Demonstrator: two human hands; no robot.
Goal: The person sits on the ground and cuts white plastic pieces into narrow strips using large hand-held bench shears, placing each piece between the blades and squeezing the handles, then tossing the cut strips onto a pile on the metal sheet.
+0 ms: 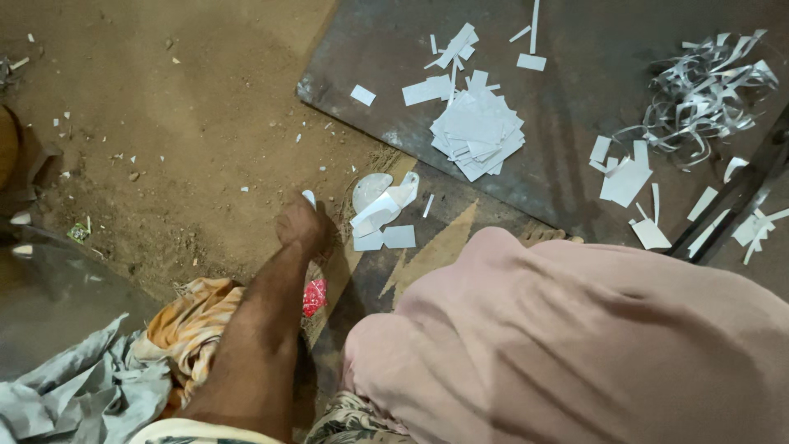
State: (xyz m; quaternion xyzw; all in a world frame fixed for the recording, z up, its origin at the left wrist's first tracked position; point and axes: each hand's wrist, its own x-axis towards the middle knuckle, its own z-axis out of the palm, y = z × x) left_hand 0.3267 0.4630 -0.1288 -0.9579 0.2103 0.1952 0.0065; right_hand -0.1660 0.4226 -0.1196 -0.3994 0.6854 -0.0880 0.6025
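Piece: small white piece (309, 197) at the fingertips of the left hand (302, 227), poking out past the far edge of the hand, over the dirt floor (189, 123).
Left hand: fingers curled shut around the piece; only its tip shows, the rest is hidden by the hand.
Right hand: out of sight; cannot tell its state.
Scraps near hand: just right of the hand, a round pale disc (370, 189), a folded white strip (386, 207) and two flat white rectangles (386, 239), close together, at the edge of the dark metal sheet (575, 99).
Stack: loose pile of white rectangles (477, 130) farther out on the sheet, corners fanned; single offcuts scattered around it.
Shavings: tangle of thin silvery curls (703, 94) at the far right of the sheet, well apart from the hand.
Wrapper: small red packet (314, 296) with white marks, crumpled, beside the forearm.
Cloth: orange patterned cloth (193, 329) and grey cloth (82, 390) at lower left.
Knee: pink fabric (592, 345) over the knee fills the lower right.
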